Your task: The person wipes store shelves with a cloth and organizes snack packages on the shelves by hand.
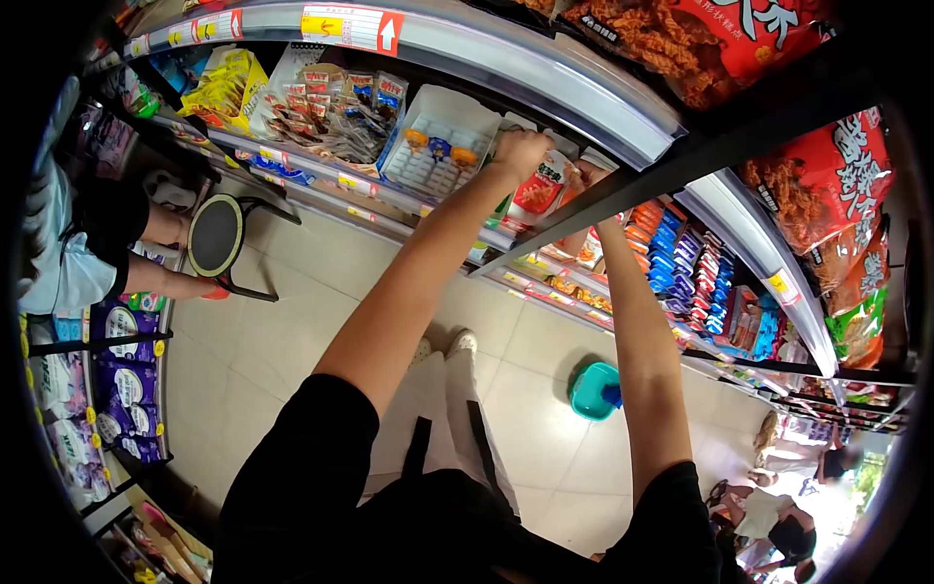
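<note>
As you reach into the snack shelf (394, 197), beside its dark post (700, 161), an open white box (401, 167) stands just left of a red-and-white packet (538, 190) between your hands. Your left hand (522, 152), fingers curled nearly closed, is at the packet's top; its grip cannot be told. Your right hand (590, 176) is partly hidden, finger opening and hold unclear.
</note>
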Tool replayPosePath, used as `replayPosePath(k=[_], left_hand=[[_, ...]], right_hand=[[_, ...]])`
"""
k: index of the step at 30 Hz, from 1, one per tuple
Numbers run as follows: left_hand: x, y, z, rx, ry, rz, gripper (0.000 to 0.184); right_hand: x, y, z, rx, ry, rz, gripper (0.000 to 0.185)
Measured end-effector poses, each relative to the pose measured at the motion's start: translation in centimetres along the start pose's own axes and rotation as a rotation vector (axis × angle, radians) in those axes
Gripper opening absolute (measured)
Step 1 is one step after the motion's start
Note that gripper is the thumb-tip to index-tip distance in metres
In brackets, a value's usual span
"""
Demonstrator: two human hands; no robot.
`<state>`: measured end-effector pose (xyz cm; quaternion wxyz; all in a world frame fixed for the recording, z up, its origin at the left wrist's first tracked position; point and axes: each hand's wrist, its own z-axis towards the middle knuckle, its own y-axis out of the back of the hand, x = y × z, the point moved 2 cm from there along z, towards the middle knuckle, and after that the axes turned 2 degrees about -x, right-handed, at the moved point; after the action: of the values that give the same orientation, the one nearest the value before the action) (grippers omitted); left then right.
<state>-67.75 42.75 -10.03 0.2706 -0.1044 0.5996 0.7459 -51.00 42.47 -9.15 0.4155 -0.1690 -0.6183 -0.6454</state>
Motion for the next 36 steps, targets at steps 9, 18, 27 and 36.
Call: replayPosePath(k=[9, 18, 27, 36], left_hand=[[-3.0, -0.4, -4.2, -0.381, -0.232, 0.259, 0.045], [-1.8, -2.8, -10.4, 0.215, -0.266, 0.629, 0.034], [-1.1, -4.9, -12.8, 0.092, -0.300, 0.544, 0.027], [-1.1, -4.6, -12.9, 0.069, -0.327, 0.550, 0.024]], right_hand=[[-2.5, -1.0, 1.6, -0.177, 0.230, -0.167, 0.022], [-1.3, -1.5, 3.8, -0.174, 0.161, -0.362, 0.025], [-0.5, -0.4, 4.0, -0.099, 0.212, -0.298, 0.019], [1.4, -0.5, 3.4, -0.087, 0.141, -0.334, 0.026]])
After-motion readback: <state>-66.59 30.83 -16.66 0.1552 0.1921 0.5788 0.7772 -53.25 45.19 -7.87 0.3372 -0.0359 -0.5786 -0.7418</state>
